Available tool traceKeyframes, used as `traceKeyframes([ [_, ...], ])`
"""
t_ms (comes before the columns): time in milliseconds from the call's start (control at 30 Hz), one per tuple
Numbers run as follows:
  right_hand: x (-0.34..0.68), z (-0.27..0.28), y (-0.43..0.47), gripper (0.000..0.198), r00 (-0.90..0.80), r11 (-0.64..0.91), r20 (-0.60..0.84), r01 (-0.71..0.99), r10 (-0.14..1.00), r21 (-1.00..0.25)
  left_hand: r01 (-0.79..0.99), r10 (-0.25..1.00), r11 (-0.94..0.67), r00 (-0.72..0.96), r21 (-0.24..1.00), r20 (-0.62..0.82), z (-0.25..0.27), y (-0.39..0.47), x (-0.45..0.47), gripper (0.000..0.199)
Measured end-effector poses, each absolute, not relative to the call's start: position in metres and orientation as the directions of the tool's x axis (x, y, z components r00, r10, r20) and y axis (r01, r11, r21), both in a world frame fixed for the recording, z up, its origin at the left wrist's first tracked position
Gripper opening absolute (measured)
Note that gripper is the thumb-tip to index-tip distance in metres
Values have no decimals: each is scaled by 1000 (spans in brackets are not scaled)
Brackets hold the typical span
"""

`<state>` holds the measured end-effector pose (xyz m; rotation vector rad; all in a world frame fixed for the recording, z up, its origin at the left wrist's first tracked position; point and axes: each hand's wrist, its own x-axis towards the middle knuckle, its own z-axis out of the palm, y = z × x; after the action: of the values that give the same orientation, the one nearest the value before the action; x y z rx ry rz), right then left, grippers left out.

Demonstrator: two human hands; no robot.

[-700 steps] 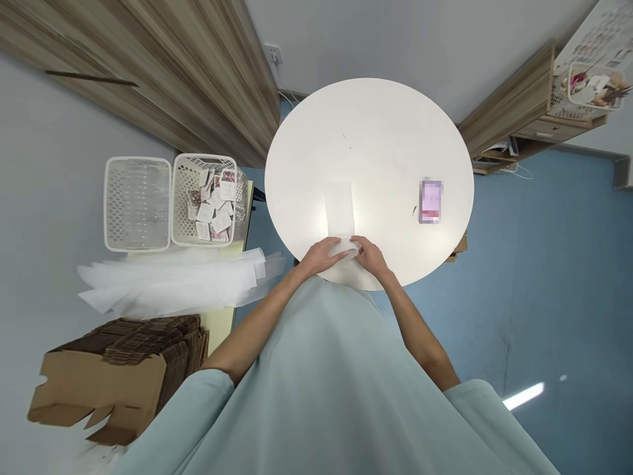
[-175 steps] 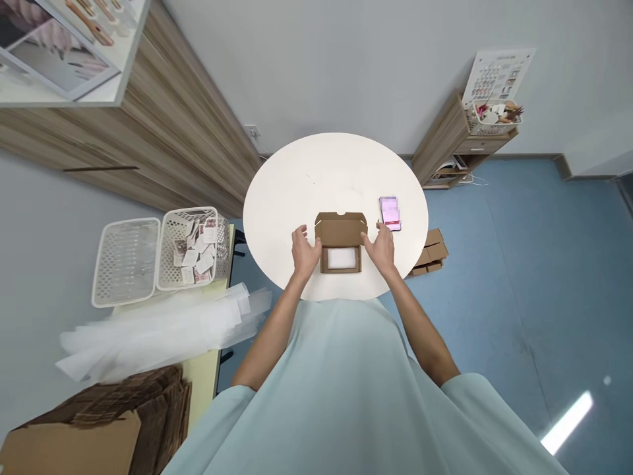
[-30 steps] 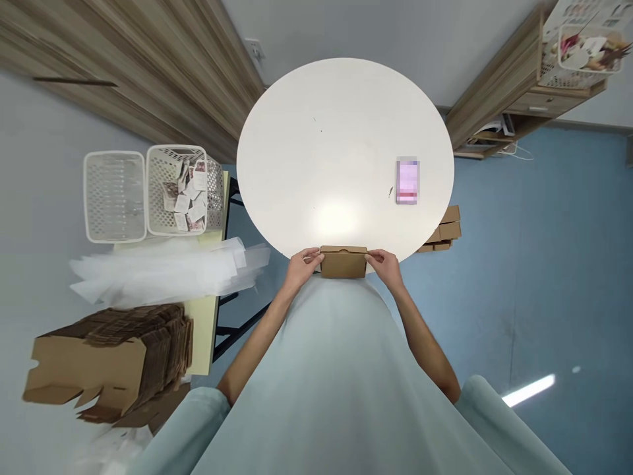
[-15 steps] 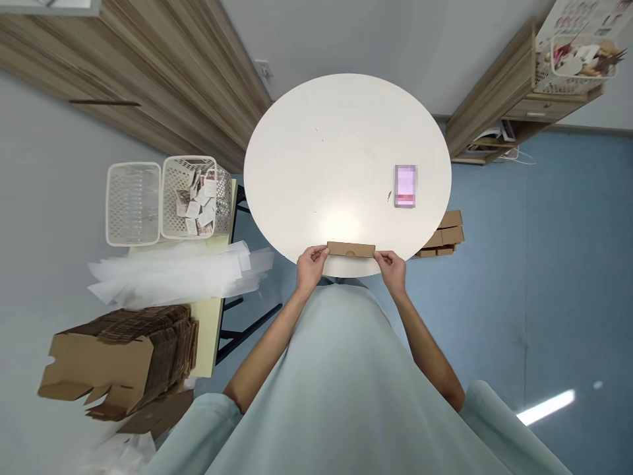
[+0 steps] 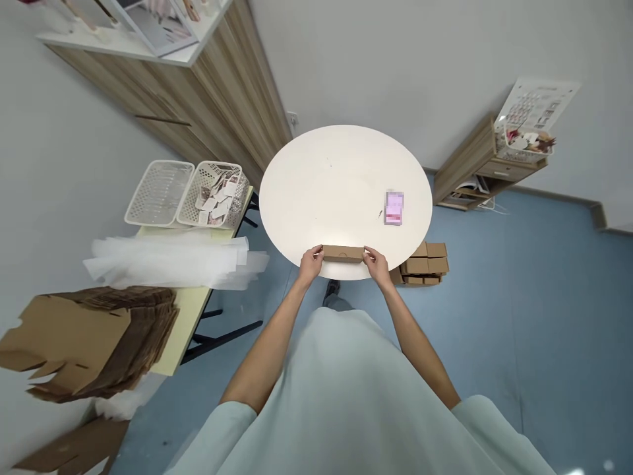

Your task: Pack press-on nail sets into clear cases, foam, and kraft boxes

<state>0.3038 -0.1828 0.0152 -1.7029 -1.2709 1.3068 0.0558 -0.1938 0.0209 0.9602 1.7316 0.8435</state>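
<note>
A small brown cardboard box (image 5: 343, 254), long and closed, is at the near edge of the white oval table (image 5: 341, 165). My left hand (image 5: 311, 262) grips its left end between thumb and fingers. At the opposite end, my right hand (image 5: 376, 266) pinches the box the same way. A half-round notch shows on the side facing me. Farther right on the tabletop lies a phone-sized pink and purple item (image 5: 394, 208), blurred out.
Left of me, a side table (image 5: 190, 316) carries white baskets (image 5: 210, 194), white wrapping sheets (image 5: 168, 260) and a stack of flat cardboard (image 5: 69, 336). Folded brown boxes (image 5: 422, 264) are piled right of the oval table. A wooden cabinet (image 5: 465, 161) stands at the back right.
My view has tilted up and shifted, showing more of the wall and a shoe below. Both hands still hold the box at the table's near edge.
</note>
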Motion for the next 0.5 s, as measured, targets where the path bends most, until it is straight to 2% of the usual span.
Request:
traceKeyframes([
  [100, 313, 16, -198, 53, -5, -263, -279, 320, 960, -910, 223, 897, 418, -257, 881, -360, 16, -221, 66, 43],
  [233, 337, 11, -260, 58, 32, -252, -251, 208, 967, -945, 183, 902, 376, -296, 908, -314, 5, -280, 100, 42],
  [367, 374, 5, -324, 69, 158, -352, -337, 79, 928, -933, 69, 853, 464, -305, 883, -424, -4, -341, 151, 44],
  [500, 420, 5, -353, 63, 232, -453, -434, 33, 871, -891, -12, 797, 569, -238, 822, -556, -8, -365, 192, 40],
])
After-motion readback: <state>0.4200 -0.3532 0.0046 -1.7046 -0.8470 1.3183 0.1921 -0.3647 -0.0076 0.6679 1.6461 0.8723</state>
